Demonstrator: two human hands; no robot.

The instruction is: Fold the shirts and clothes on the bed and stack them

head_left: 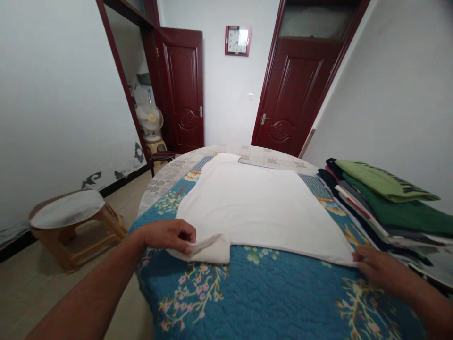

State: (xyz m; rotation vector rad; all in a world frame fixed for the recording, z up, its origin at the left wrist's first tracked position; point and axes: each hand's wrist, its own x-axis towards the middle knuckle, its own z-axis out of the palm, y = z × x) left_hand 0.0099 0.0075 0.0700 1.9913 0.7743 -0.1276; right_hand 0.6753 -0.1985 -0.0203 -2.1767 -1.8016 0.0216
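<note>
In the centre of the frame, a white T-shirt (255, 203) is lying spread between the two hands. The left hand (173, 236) is working as a closed grip at lower left, its thumb and fingers pinching the edge of the shirt beside a short sleeve (216, 252). The right hand (377, 265) is pinching the shirt's corner at lower right.

The shirt's fabric is looking thin and soft, with shallow wrinkles, and a second sleeve is pointing to the top centre. Under it a blue quilted cover (279, 297), printed with pink blossom sprays, is showing its puckered stitching. A pale patterned tablecloth (157, 186) is covering the rounded far end of the surface. At right, folded clothes (406, 217) are sitting in a stack, a light green garment (375, 177) topping it.

A plastic stool (67, 208) is standing at left on the tiled floor; a square-framed clock (238, 41) is hanging between two dark red doors (182, 85) at the top.
</note>
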